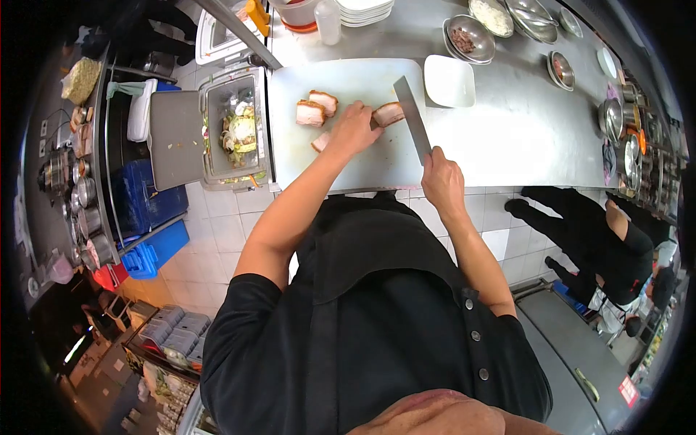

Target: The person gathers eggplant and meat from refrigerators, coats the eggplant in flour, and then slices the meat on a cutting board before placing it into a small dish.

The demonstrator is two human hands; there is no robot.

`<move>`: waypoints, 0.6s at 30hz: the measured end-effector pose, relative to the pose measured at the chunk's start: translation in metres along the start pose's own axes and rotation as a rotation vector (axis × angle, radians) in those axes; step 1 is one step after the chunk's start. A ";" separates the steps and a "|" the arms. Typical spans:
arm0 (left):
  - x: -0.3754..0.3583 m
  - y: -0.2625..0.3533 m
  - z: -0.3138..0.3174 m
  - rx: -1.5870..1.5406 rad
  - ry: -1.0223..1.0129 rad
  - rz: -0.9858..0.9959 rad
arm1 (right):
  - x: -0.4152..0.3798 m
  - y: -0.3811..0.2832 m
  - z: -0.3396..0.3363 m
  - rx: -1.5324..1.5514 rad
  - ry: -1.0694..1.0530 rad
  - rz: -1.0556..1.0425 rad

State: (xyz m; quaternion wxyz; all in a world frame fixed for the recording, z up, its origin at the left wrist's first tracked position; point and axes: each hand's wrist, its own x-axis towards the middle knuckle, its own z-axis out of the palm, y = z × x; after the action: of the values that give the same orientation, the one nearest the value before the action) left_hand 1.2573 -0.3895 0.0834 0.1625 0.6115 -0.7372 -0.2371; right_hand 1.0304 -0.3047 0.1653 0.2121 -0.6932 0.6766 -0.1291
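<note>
On a white cutting board (293, 163), a piece of roast pork belly (389, 114) with a browned rind lies just left of a cleaver blade. My left hand (353, 130) is closed at that piece's left end, its fingertips partly hidden. My right hand (443, 181) grips the handle of the cleaver (413, 119), whose broad blade points away from me, beside the meat's right end. Two more pork chunks (310, 113) sit to the left on the board. Another bit of pork (320, 142) shows partly from under my left wrist.
A square white dish (449, 81) stands right of the board. Metal bowls (481, 52) of ingredients and stacked plates (365, 13) are farther back. A bin of food scraps (208, 163) adjoins the board's left edge. People in black (609, 239) are at the right.
</note>
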 end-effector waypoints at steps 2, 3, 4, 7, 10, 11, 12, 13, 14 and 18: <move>0.000 0.000 -0.005 0.000 -0.117 -0.040 | 0.003 -0.023 -0.017 0.011 0.032 -0.027; -0.001 -0.001 -0.002 -0.010 -0.098 -0.041 | 0.003 -0.031 -0.021 0.024 0.068 -0.047; -0.001 -0.001 0.000 -0.021 -0.079 -0.042 | 0.004 -0.033 -0.019 0.020 0.065 -0.049; -0.003 -0.004 0.003 -0.038 -0.037 -0.026 | 0.006 -0.022 0.004 0.078 0.104 -0.059; -0.005 -0.005 0.005 -0.036 -0.002 -0.001 | 0.020 0.013 0.042 -0.168 -0.108 -0.062; -0.001 -0.008 0.004 -0.037 0.005 -0.002 | 0.026 0.010 0.036 -0.171 -0.112 -0.078; -0.002 -0.010 0.004 -0.057 0.014 0.002 | 0.029 0.004 0.026 -0.174 -0.123 -0.090; -0.006 -0.010 0.008 -0.080 0.012 0.008 | 0.029 -0.002 0.014 -0.136 -0.121 -0.105; -0.005 -0.008 0.007 -0.082 0.014 0.010 | 0.031 -0.013 -0.001 -0.138 -0.118 -0.105; -0.008 -0.011 0.007 -0.080 0.041 -0.022 | 0.014 -0.038 -0.016 -0.083 -0.069 -0.100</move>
State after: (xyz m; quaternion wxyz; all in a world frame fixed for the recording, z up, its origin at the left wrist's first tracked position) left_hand 1.2638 -0.3821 0.0720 0.1995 0.6174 -0.7167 -0.2556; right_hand 1.0570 -0.3210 0.1958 0.1994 -0.7383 0.6383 -0.0874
